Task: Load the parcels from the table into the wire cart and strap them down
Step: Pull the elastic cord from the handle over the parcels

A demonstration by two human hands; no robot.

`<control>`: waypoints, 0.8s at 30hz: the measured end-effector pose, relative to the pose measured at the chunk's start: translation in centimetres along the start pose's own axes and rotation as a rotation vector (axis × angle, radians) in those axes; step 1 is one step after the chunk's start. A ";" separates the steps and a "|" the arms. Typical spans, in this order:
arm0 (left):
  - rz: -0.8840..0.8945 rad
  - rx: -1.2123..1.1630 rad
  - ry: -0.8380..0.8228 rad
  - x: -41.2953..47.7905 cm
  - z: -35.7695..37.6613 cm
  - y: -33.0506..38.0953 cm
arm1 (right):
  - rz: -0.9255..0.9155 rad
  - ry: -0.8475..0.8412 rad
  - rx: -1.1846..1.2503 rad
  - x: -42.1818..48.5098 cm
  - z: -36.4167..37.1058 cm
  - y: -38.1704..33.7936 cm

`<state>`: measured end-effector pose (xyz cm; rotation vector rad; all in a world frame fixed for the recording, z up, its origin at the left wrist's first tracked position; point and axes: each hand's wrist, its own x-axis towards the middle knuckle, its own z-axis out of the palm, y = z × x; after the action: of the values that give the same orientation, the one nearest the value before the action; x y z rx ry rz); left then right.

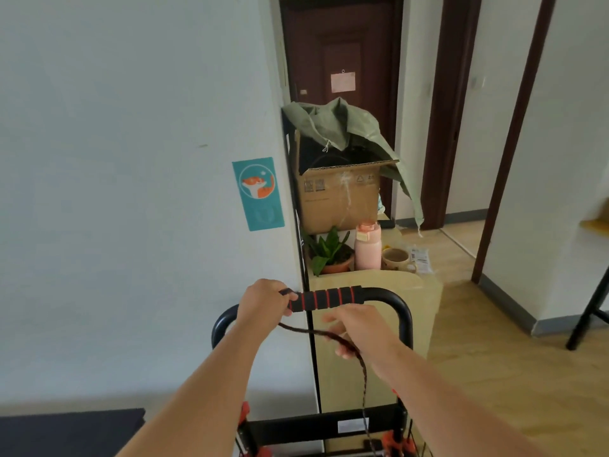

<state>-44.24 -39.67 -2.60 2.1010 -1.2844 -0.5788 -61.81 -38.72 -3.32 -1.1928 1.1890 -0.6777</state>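
Note:
The cart's black handle bar [389, 300] arches in front of me, with a black-and-red foam grip [326, 298] on top. My left hand [263, 303] grips the bar at the foam's left end and pinches one end of a dark braided strap [361, 367] there. The strap sags to the right, passes through the curled fingers of my right hand [356, 328] just below the bar, then hangs down toward the cart's lower crossbar [316, 425]. The cart's basket and any parcels in it are out of view.
A pale wooden cabinet [372, 285] stands right behind the handle, carrying a potted plant [329, 252], a pink bottle [367, 245], a mug [397, 258] and a cardboard box [339, 196] under a green sack. White wall on the left, wooden floor on the right, a black stand leg [590, 311] at far right.

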 end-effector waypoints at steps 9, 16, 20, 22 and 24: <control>-0.125 -0.294 0.093 2.5 1.8 -1.6 | -0.161 0.174 -0.283 5.6 2.7 1.2; 0.067 0.026 0.182 3.9 3.0 -1.9 | -0.109 0.115 -0.921 8.1 2.0 1.0; 0.316 0.438 0.103 3.2 3.7 -0.7 | -0.193 0.149 -1.053 7.5 1.4 0.7; 0.410 0.555 0.056 3.1 4.1 0.1 | -0.194 0.168 -1.106 7.1 1.5 0.5; 0.463 0.598 0.046 3.2 4.6 0.8 | -0.180 0.171 -1.144 6.8 1.7 0.7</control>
<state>-46.29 -44.00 -5.58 2.1145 -2.0171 0.0713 -58.36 -44.02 -6.36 -2.2317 1.6933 -0.1721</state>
